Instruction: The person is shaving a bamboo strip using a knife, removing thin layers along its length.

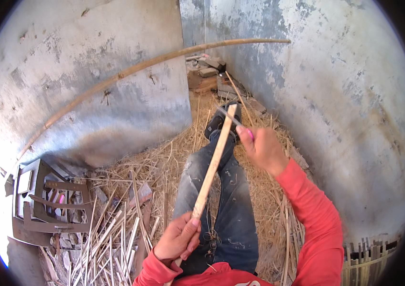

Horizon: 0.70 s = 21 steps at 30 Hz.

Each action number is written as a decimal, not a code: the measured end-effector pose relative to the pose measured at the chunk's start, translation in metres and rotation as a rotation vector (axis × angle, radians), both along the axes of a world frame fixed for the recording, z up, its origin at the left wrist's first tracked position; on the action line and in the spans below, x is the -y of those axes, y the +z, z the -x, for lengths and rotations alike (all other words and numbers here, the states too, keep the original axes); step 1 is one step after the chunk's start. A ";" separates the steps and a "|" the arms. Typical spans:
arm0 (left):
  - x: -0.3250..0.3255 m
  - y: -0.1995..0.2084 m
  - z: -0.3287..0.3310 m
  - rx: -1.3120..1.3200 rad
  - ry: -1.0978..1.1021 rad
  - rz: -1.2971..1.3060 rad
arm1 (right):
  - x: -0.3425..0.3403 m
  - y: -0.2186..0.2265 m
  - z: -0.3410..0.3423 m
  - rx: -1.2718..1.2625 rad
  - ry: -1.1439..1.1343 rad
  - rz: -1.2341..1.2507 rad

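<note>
A long, pale strip of split bamboo slants away from my lap, over my outstretched legs, to my shoes. My left hand is closed round its near part. In my right hand is a knife with a pink handle, mostly covered by my fingers. Its thin blade lies across the strip close to the far end; I cannot tell how deep the edge sits. My legs in worn dark jeans are stretched forward beneath the strip, one shoe showing beside its tip.
Curly shavings cover the floor around my legs. Several loose bamboo strips lie at left, near a dark wooden chair. A bent bamboo pole arcs across the far side. Bricks sit in the corner, a slatted basket at lower right.
</note>
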<state>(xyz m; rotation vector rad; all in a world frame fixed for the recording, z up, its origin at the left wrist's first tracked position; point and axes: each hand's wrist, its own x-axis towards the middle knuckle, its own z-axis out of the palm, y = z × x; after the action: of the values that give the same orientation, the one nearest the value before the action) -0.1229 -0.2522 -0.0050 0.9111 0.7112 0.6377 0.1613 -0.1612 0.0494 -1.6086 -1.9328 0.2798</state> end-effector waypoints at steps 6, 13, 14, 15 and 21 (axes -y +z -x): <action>-0.003 0.000 0.006 -0.052 0.054 0.036 | 0.004 -0.025 0.029 0.205 0.237 -0.254; -0.001 0.018 0.001 0.057 -0.010 -0.027 | -0.053 0.016 -0.069 -0.446 -0.226 -0.183; -0.004 0.018 0.001 0.065 0.005 -0.017 | -0.041 0.020 -0.059 -0.444 -0.222 -0.168; -0.006 0.016 -0.001 0.076 0.009 0.002 | -0.025 0.026 -0.043 -0.493 -0.149 -0.116; -0.005 0.005 -0.006 0.127 -0.053 -0.020 | -0.013 0.029 0.003 -0.471 -0.101 -0.067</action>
<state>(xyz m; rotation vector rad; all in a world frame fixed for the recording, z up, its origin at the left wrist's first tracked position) -0.1170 -0.2468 -0.0003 0.8962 0.5661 0.6508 0.1582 -0.1482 0.0788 -1.4354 -1.4834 0.4979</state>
